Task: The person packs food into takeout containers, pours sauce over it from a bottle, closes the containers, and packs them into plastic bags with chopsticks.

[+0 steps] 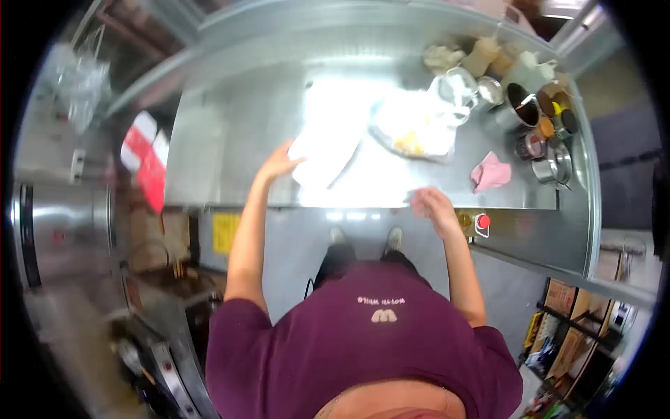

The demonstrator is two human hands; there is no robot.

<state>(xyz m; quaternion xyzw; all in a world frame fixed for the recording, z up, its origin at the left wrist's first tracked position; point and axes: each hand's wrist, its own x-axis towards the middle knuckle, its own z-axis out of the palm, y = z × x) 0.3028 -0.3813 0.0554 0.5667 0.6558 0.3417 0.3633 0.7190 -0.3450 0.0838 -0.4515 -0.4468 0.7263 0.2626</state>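
My left hand (pixel 280 162) is at the left edge of a white, flat, sheet-like item (pixel 321 157), with thumb and fingers closed on its edge. Glare washes out that item, so its exact kind does not show. Over the front edge of the steel counter (pixel 230 146), my right hand (pixel 434 207) hovers with loosely bent fingers, slightly blurred, and nothing shows in it. Beyond it lies a clear plastic bag (pixel 417 133) with white and yellow contents. A crumpled pink cloth (pixel 491 172) rests to the right of my right hand.
Along the counter's right side stand a dark-filled metal container (pixel 522 105), several jars and bottles, and a small steel pot (pixel 553 166). A red and white carton (pixel 148 157) is beyond the left end. Below the counter is a red-capped bottle (pixel 482 222).
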